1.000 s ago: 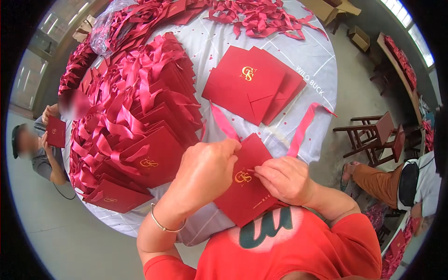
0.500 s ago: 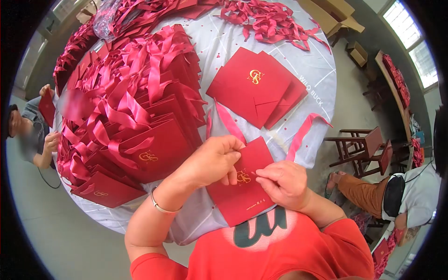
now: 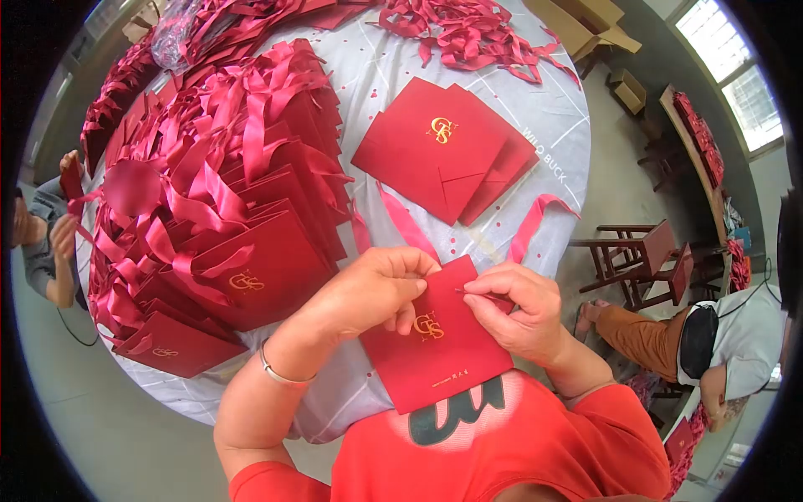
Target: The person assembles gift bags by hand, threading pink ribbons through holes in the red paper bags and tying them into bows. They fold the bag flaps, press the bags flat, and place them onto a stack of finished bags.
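A red bag with gold lettering (image 3: pixel 443 351) lies in front of me, its lower edge against my shirt. My left hand (image 3: pixel 381 289) is closed at the bag's upper left corner, thumb and finger pinched; what it grips is too small to make out. Over the bag's upper right part, my right hand (image 3: pixel 519 314) pinches the end of something thin and small. Pink ribbon (image 3: pixel 406 222) runs up from behind the bag near my left hand, and another ribbon (image 3: pixel 535 222) rises behind my right hand. Flat red bags (image 3: pixel 431 146) lie overlapped beyond.
Many red bags with ribbons (image 3: pixel 242 209) stand packed on the left of the round table (image 3: pixel 335 393). Loose ribbons (image 3: pixel 468 33) lie at the far edge. One person (image 3: pixel 54 243) is at the left, another (image 3: pixel 728 335) at the right near wooden stools (image 3: pixel 636 255).
My right hand has moved up along the bag, toward its upper right corner. My left hand keeps its pinch at the upper left. The whole view has shifted slightly.
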`<state>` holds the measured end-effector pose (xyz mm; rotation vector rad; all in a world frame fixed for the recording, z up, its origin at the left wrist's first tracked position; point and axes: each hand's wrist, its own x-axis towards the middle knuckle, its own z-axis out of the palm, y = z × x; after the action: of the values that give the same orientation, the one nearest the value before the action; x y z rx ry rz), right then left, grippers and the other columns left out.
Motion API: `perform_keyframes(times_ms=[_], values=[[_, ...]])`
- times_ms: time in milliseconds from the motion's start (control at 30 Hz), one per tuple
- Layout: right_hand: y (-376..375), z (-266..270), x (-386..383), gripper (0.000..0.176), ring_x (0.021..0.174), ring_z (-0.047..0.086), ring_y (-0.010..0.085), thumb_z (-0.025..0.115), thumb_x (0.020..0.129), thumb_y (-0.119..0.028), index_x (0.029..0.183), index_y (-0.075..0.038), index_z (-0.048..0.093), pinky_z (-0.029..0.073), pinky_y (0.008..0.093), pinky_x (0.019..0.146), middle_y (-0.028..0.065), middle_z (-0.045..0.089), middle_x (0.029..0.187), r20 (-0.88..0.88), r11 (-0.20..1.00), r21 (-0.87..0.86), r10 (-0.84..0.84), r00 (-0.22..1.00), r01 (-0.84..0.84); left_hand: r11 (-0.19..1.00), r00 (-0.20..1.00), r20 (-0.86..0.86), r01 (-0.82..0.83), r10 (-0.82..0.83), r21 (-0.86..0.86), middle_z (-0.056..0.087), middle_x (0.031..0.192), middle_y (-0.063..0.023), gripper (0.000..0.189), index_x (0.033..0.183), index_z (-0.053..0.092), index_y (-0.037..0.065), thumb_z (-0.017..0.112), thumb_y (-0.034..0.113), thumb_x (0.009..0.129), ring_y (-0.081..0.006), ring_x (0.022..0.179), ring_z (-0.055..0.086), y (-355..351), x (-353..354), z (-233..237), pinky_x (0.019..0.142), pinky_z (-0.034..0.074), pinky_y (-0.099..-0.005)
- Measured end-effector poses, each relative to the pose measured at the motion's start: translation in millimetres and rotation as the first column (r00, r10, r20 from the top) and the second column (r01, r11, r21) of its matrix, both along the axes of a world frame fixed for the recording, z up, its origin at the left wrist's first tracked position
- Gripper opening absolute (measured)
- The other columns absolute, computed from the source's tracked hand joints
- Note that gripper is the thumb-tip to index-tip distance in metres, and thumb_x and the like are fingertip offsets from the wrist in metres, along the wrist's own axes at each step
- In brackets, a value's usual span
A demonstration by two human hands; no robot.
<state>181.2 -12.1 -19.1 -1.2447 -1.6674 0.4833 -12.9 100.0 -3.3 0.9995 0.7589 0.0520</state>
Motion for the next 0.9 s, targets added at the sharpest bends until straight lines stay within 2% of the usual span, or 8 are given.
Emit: perform_keyframes(times_ms=[133, 200, 433, 500, 700, 767, 833, 900], values=[[-0.4, -2.8, -1.9, 0.018, 0.065, 0.064, 0.0174, 0.075, 0.075, 0.007, 0.09, 0.0, 0.067, 0.049, 0.0262, 0.055, 0.0108, 0.066, 0.078, 0.036, 0.999, 0.026, -0.021, 0.999, 0.02, 1.0, 1.0, 0.004, 0.014, -0.014, 0.002, 0.059, 0.078, -0.0021, 0.016, 0.108, 0.059, 0.0, 0.046, 0.003, 0.099, -0.0081, 0.052, 0.057, -0.6, 0.4, -3.9, 0.047, 0.045, -0.0229], [1.6, -3.9, -2.8, 0.018, 0.066, 0.065, 0.0177, 0.075, 0.074, 0.007, 0.089, 0.0, 0.068, 0.049, 0.0257, 0.056, 0.0105, 0.067, 0.079, 0.057, 0.999, 0.044, -0.026, 0.998, 0.024, 0.997, 0.998, -0.06, 0.028, -0.024, 0.066, 0.058, 0.077, -0.0015, 0.016, 0.107, 0.058, 0.0, 0.045, 0.003, 0.099, -0.008, 0.053, 0.056, -2.0, 2.0, -0.1, 0.047, 0.045, -0.024], [6.4, -3.7, -6.8, 0.019, 0.063, 0.064, 0.0231, 0.076, 0.073, 0.006, 0.088, -0.001, 0.066, 0.05, 0.0305, 0.053, 0.0118, 0.065, 0.076, 0.247, 0.995, 0.096, -0.037, 0.968, 0.013, 0.993, 1.0, -0.018, -0.012, 0.015, 0.118, 0.057, 0.075, -0.0021, 0.018, 0.109, 0.057, -0.002, 0.044, 0.003, 0.099, -0.0084, 0.052, 0.055, -7.0, 3.1, -6.2, 0.049, 0.045, -0.0245], [6.2, -1.9, -7.9, 0.019, 0.062, 0.064, 0.0245, 0.076, 0.073, 0.005, 0.087, -0.001, 0.066, 0.051, 0.0317, 0.053, 0.0116, 0.065, 0.075, 0.298, 0.994, 0.103, -0.052, 0.953, 0.022, 0.988, 0.998, -0.058, 0.008, 0.0, 0.154, 0.057, 0.075, -0.0026, 0.019, 0.11, 0.057, -0.003, 0.043, 0.002, 0.099, -0.0087, 0.052, 0.055, -7.8, 4.1, -5.0, 0.048, 0.045, -0.0247], [2.4, 4.8, -16.4, 0.019, 0.063, 0.064, 0.0263, 0.073, 0.073, 0.004, 0.089, -0.002, 0.063, 0.051, 0.0343, 0.053, 0.0105, 0.062, 0.079, 0.493, 0.995, 0.084, -0.086, 0.866, 0.051, 0.982, 0.998, -0.066, -0.003, 0.016, 0.189, 0.057, 0.074, -0.0031, 0.019, 0.11, 0.057, -0.004, 0.043, 0.001, 0.098, -0.0095, 0.052, 0.055, -11.5, 5.7, -6.2, 0.048, 0.046, -0.0261], [2.7, 4.7, -18.3, 0.013, 0.057, 0.061, 0.0251, 0.064, 0.074, -0.002, 0.084, -0.004, 0.057, 0.049, 0.0346, 0.049, 0.0104, 0.054, 0.077, 0.605, 0.998, 0.059, -0.064, 0.794, 0.036, 0.975, 0.998, -0.06, -0.006, 0.019, 0.22, 0.058, 0.073, -0.0037, 0.019, 0.109, 0.058, -0.005, 0.043, 0.001, 0.098, -0.01, 0.051, 0.056, -12.6, 5.9, -6.5, 0.049, 0.047, -0.0269], [6.5, 7.6, -22.0, 0.013, 0.058, 0.061, 0.0256, 0.063, 0.073, -0.002, 0.083, -0.005, 0.055, 0.049, 0.0342, 0.048, 0.0109, 0.053, 0.076, 0.634, 0.999, 0.036, -0.042, 0.772, 0.025, 0.969, 0.998, -0.056, -0.012, 0.027, 0.247, 0.058, 0.072, -0.0042, 0.019, 0.108, 0.058, -0.005, 0.043, 0.0, 0.097, -0.0105, 0.051, 0.056, -14.8, 6.1, -8.5, 0.05, 0.048, -0.0277], [9.4, 12.5, -25.1, 0.013, 0.058, 0.062, 0.0261, 0.062, 0.072, -0.002, 0.081, -0.005, 0.054, 0.049, 0.0339, 0.048, 0.0114, 0.053, 0.075, 0.66, 1.0, 0.013, -0.022, 0.751, 0.018, 0.947, 0.999, -0.033, -0.016, 0.028, 0.321, 0.06, 0.071, -0.002, 0.019, 0.106, 0.06, -0.002, 0.043, 0.002, 0.099, -0.0067, 0.05, 0.052, -17.0, 7.3, -10.5, 0.047, 0.043, -0.024]])
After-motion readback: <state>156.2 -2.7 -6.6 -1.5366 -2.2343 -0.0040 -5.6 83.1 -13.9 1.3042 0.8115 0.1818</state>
